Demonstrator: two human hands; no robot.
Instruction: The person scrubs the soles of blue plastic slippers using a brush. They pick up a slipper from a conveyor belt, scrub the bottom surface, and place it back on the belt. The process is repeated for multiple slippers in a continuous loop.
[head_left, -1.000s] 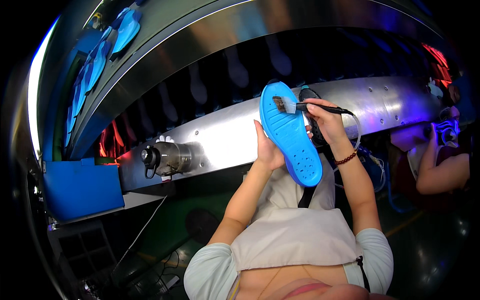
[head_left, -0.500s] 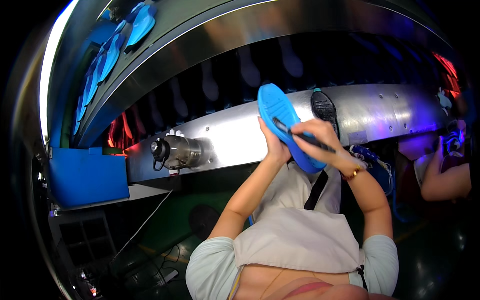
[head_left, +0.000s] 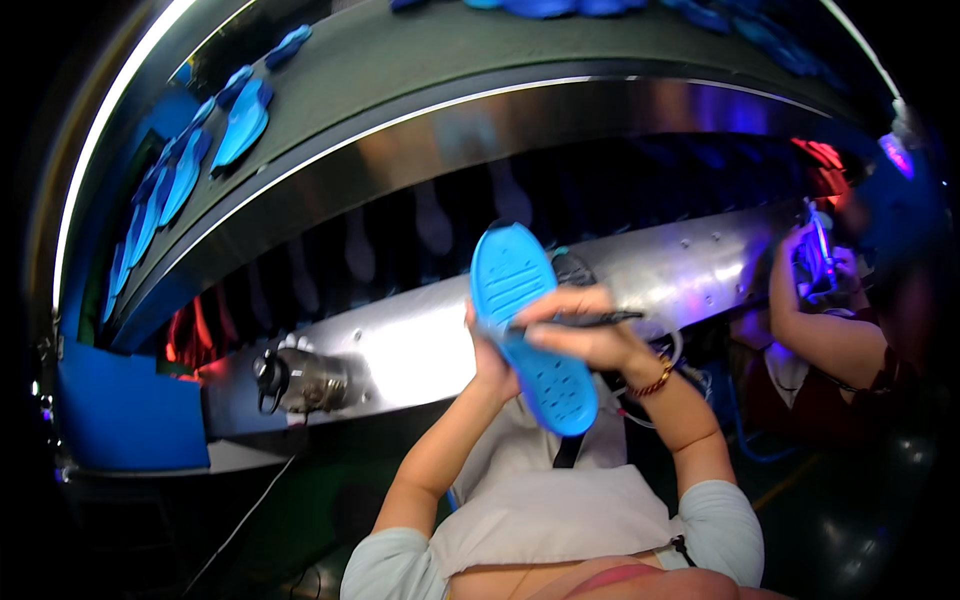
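A light blue shoe sole is held up at a tilt over the metal ledge, its flat, grooved and dotted face toward me. Wrapped round its left edge is my left hand, closed on it. My right hand is closed round a slim black brush and lies across the middle of the sole. Motion blurs its fingers, and the brush tip meets or nearly meets the sole's surface. Behind that hand, a dark sole shows partly on the ledge.
A dark translucent bottle lies on the metal ledge to the left. Beyond runs a green belt carrying blue soles. Several grey soles hang in the dark gap beneath. A co-worker's arm is at right.
The view has swung, so the whole scene sits lower and further left. The sole is now more upright and shows its face more fully. The brush has turned nearly level across it.
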